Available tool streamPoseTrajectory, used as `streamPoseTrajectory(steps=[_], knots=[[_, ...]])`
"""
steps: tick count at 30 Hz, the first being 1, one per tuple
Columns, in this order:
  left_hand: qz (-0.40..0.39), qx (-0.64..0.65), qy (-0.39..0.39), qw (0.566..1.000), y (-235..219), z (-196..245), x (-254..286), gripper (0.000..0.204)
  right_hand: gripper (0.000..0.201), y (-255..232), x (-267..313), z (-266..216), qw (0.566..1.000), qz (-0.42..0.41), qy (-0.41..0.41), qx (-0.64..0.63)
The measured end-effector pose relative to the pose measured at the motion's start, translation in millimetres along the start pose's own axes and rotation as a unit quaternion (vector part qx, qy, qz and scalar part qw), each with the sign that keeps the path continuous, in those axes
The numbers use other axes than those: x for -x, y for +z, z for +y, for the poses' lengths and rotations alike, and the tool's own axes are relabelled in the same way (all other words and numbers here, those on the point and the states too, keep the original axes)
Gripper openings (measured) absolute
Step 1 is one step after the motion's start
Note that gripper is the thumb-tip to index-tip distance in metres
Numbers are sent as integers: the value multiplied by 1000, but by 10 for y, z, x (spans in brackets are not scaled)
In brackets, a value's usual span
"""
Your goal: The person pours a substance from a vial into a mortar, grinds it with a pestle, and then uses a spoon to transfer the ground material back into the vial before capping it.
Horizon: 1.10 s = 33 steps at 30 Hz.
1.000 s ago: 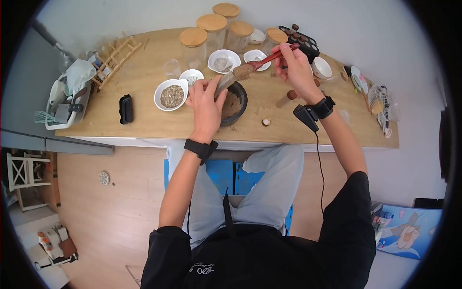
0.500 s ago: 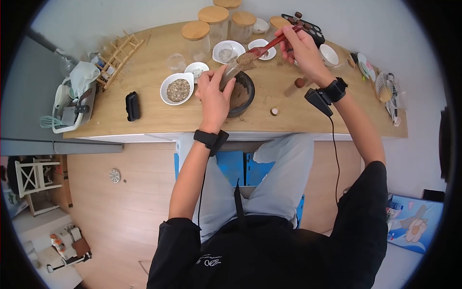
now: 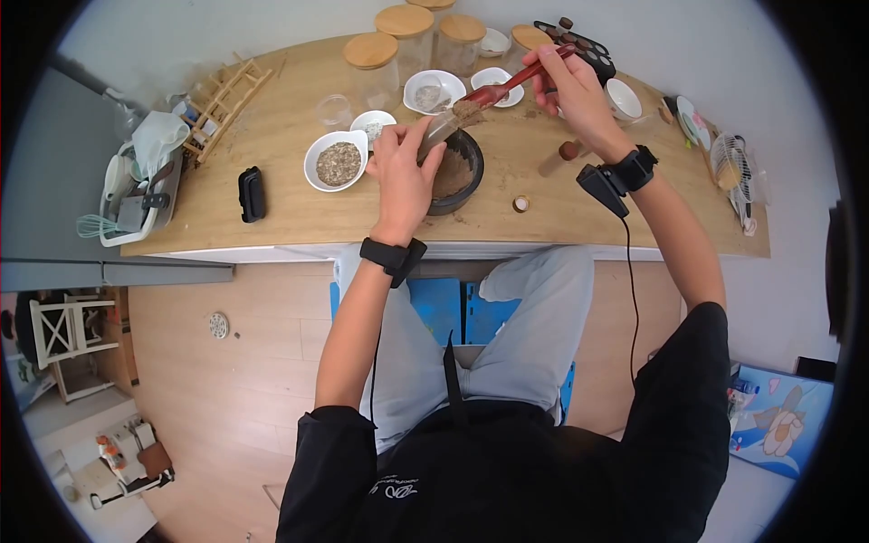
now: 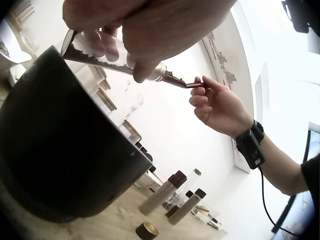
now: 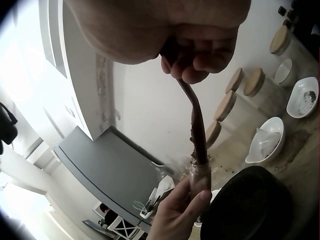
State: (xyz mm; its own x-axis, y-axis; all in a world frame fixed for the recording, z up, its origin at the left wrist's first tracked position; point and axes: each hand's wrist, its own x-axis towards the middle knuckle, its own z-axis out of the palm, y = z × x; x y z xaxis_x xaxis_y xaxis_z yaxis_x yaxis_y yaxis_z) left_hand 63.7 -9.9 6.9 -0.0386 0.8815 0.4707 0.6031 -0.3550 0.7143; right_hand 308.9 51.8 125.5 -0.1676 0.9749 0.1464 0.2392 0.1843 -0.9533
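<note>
My left hand (image 3: 405,185) grips a clear glass tube (image 3: 439,131), tilted with its mouth toward the upper right. Brown powder lies along the inside of the tube in the left wrist view. High on the right, my right hand (image 3: 575,95) holds a dark red spoon (image 3: 493,93) by its handle. The spoon's bowl end meets the tube's mouth, with brown powder (image 3: 466,110) there. Below the tube stands a black bowl (image 4: 60,145) with brown powder inside, partly hidden by my left hand in the head view.
A white bowl (image 3: 310,167) of speckled flakes sits left of the black bowl. Behind are small white dishes (image 3: 459,86) and jars with wooden lids (image 3: 371,52). A small cap (image 3: 520,204) and brown-capped tubes (image 4: 162,192) stand to the right. A black case (image 3: 252,195) lies left.
The heap of powder on the spoon has shrunk at the tube's mouth. My right hand has risen a little, steepening the spoon. The head view has shifted slightly.
</note>
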Motion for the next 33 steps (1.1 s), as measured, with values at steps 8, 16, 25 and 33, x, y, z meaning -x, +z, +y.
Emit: streamPoseTrajectory(steps=[8,16,25,33], knots=[[-10,-26,4,1000,-34,-24,-5,44,42,4,7,49,1000,-15,-12,2],[-13,-35,-1,999,-58,-22,-12,43,43,66,54,29,1000,9,-14,-13],[-3,-77,10,997,-96,14,4,40,40,146,93,186,1000,2,-15,-18],[43,-96,55,993,-103,-61,2,40,40,179,167,344,998,37,13,-52]])
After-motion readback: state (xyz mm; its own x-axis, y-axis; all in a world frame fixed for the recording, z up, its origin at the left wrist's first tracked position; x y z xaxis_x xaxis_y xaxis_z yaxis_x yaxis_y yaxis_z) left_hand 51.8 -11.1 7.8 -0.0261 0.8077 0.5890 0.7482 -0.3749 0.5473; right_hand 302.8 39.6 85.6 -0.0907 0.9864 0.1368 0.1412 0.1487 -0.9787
